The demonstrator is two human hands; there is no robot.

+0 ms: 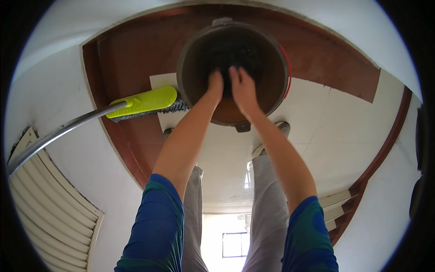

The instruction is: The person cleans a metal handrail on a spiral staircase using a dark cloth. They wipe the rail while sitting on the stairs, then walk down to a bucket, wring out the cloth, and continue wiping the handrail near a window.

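Observation:
A large dark bucket (185, 57) stands on the floor before me, with brownish water (231, 112) inside. Both my hands reach down into it, blurred by motion. In the water lies a dark wet mass (248, 56), possibly cloth; its outline is lost in the shade. My left hand (215, 81) is at the near side of this mass, its fingertips hidden in the dark. Close by on the right, my right hand (242, 86) touches or nearly touches the mass, thumb and fingers partly visible. Whether either hand grips it is unclear.
Left of the bucket, a lime-green broom head (146, 100) with grey bristles rests on its metal pole (68, 125). A louvered panel (57, 210) is set in the left wall. Brown tile borders the pale floor (340, 119); steps (334, 212) show at lower right.

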